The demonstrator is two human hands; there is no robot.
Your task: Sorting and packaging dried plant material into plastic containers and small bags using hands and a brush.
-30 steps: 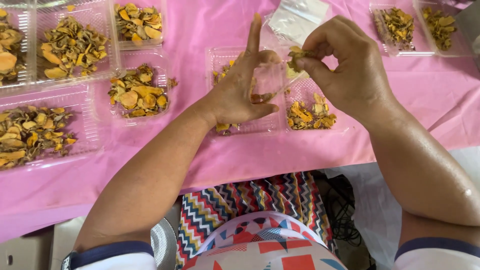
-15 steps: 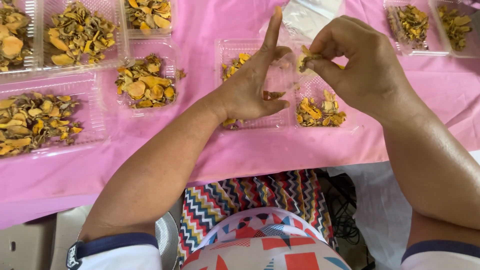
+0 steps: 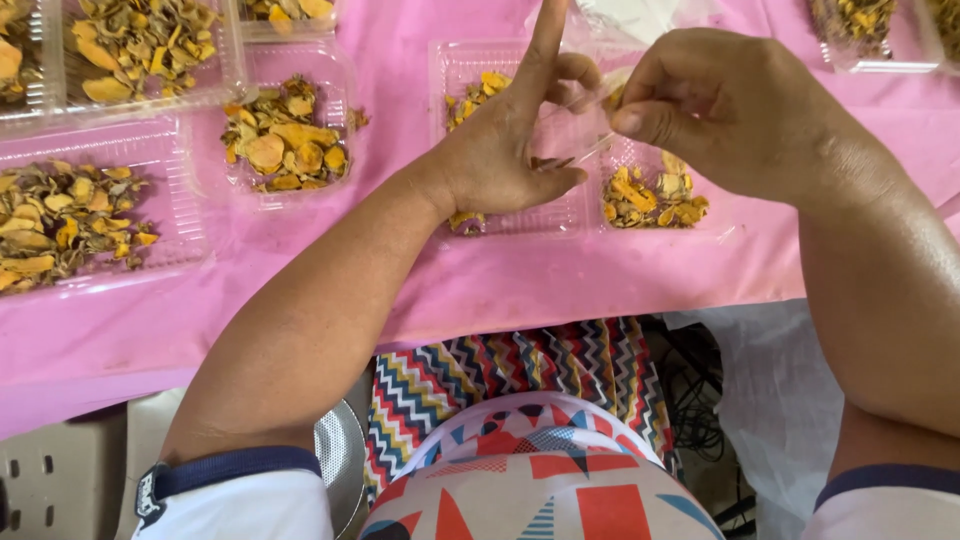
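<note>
Pink cloth (image 3: 400, 300) spread under everything, tubs of dried yellow-orange slices to the left of the grip and one open clamshell (image 3: 520, 215) directly below it. Both hands raised over that clamshell, touching at the fingertips.

Risks, as a judgement. Biggest: clamshell knocked or tipped by the left hand (image 3: 500, 160), whose heel sits low over the left compartment; a downward slip would scatter slices (image 3: 650, 195) across the cloth. Next: strip (image 3: 585, 150) lost from the pinch; thin, clear, hard to see, so a loose hold or a sideways tug would drop it among the slices, where finding it would be slow. Smaller: strip stretched or snapped if the hands pull apart unevenly. Smallest: a slice nudged over the low rim by a trailing finger.

Grip. Right hand (image 3: 740, 110) closed narrow, thumb and forefinger pressed together on one end of the strip, other fingers curled in. Left hand half closed, thumb and bent fingers meeting the other end near the right thumb, forefinger pointing straight up and free. Cannot tell exactly what the strip is. Strip held just above the clamshell's hinge, between the two thumbs.
</note>
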